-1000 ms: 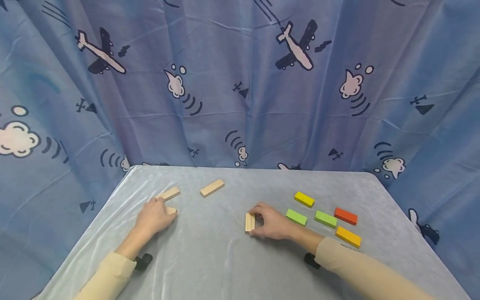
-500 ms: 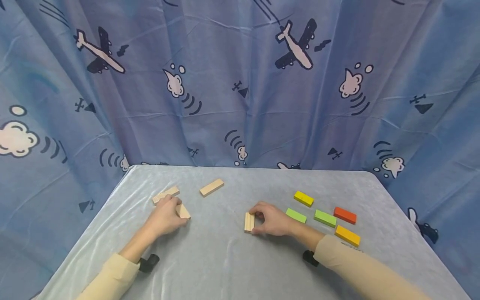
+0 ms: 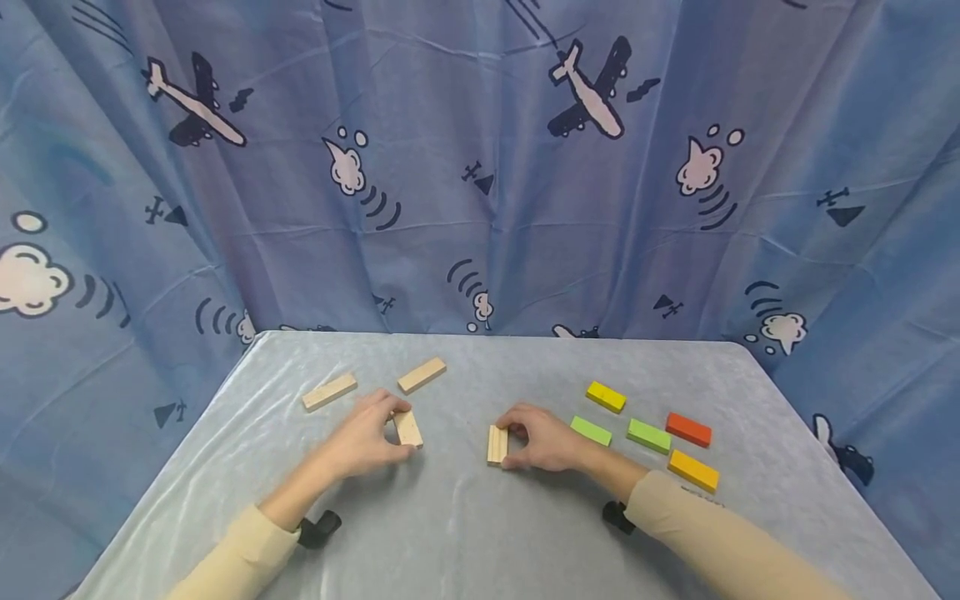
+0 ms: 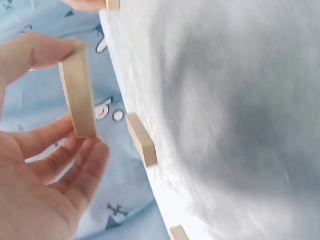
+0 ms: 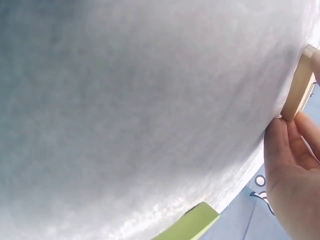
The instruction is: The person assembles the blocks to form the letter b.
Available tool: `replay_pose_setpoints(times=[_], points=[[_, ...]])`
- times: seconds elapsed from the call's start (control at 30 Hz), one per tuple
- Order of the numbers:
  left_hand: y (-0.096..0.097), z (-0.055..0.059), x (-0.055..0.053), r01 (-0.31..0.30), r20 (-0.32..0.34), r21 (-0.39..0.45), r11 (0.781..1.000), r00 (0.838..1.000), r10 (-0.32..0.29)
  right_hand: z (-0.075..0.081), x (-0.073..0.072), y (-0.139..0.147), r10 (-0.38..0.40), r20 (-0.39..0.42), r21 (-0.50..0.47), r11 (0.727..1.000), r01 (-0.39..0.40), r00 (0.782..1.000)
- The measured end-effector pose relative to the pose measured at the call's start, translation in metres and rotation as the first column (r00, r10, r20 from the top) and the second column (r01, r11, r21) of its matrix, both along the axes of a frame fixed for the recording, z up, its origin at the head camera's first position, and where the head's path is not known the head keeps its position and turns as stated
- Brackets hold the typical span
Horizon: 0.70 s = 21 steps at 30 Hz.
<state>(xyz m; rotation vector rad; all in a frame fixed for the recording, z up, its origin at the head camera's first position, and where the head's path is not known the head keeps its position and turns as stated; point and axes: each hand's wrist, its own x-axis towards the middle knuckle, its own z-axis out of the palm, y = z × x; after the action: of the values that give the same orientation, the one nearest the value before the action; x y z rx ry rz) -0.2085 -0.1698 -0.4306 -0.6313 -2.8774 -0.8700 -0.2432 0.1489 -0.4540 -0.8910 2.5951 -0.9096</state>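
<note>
My left hand [image 3: 367, 437] pinches a plain wooden block [image 3: 408, 429] by its two ends, thumb at one end and fingers at the other. In the left wrist view that block [image 4: 79, 95] shows against the curtain, held off the cloth. To its right, my right hand [image 3: 547, 439] grips plain wooden blocks [image 3: 497, 446] standing side by side at mid-table, a seam visible along their top. The right wrist view has the thumb and fingertips at the ends of this wooden piece [image 5: 298, 87], low at the cloth. A short gap separates the two hands' blocks.
Two more plain blocks lie behind my left hand, one at left [image 3: 330, 392] and one nearer the middle [image 3: 422, 376]. Around my right forearm lie a yellow block [image 3: 606, 397], green blocks [image 3: 649, 436], a red block [image 3: 688, 429] and an orange block [image 3: 693, 471]. A patterned curtain [image 3: 420, 167] hangs behind the table.
My left hand has carried its wooden block rightward from beside the left block toward the middle, turning it on the way. My right hand stays in place on its blocks.
</note>
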Motion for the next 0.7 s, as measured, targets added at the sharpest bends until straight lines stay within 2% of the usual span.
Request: replay_pose_setpoints(times=[0.13,0.37,0.53,0.7], points=[[0.013,0.000,0.001,0.085,0.005,0.025,0.996,0.996,-0.086,-0.001,0.000,0.000,-0.004,0.003,0.005,1.000,0.004,1.000],[0.033,-0.002,0.003,0.162,-0.011,0.038,0.986,0.987,-0.161,-0.002,-0.001,-0.003,-0.003,0.000,0.019,1.000,0.003,1.000],[0.044,-0.006,0.007,0.207,0.039,0.066,0.976,0.977,-0.210,-0.002,-0.001,-0.002,0.002,-0.010,0.021,1.000,-0.002,1.000],[0.053,-0.011,0.013,0.247,0.078,0.058,0.967,0.965,-0.251,-0.002,0.000,-0.002,0.004,-0.025,0.026,1.000,-0.003,1.000]])
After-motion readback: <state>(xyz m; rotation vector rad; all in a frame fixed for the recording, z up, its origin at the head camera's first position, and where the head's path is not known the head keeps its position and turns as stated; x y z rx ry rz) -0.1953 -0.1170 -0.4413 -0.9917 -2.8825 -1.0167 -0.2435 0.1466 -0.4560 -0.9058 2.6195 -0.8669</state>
